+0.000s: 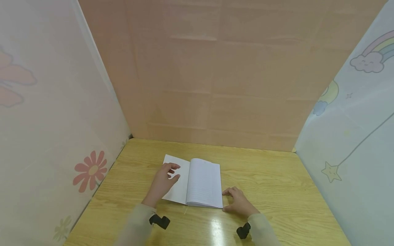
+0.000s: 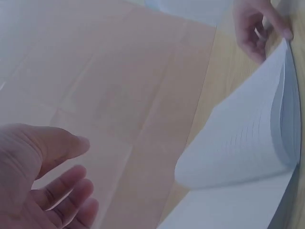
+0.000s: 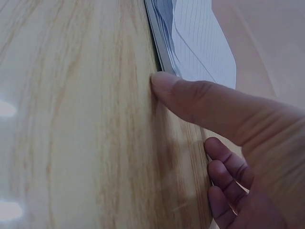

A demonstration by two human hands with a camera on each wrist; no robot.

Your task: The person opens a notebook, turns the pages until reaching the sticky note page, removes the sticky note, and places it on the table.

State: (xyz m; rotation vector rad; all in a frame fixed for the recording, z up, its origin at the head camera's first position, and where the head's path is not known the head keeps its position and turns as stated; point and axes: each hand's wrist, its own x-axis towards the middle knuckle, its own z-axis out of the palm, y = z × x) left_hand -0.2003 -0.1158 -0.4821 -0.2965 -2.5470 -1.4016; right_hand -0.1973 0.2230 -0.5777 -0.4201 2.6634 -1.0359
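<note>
so the notebook is lying open on the bench, a bit askew. left side is a flat, blank white sheet, right side is a stack of white pages with faint ruled lines. those pages bulge up in a soft curve by the spine, and their bottom edges fan apart a little. there's also a thin pale strip poking out below the spine. left hand is over the blank side, fingers loosely bent, holding nothing. right hand has its thumb at the bottom right corner.
</note>
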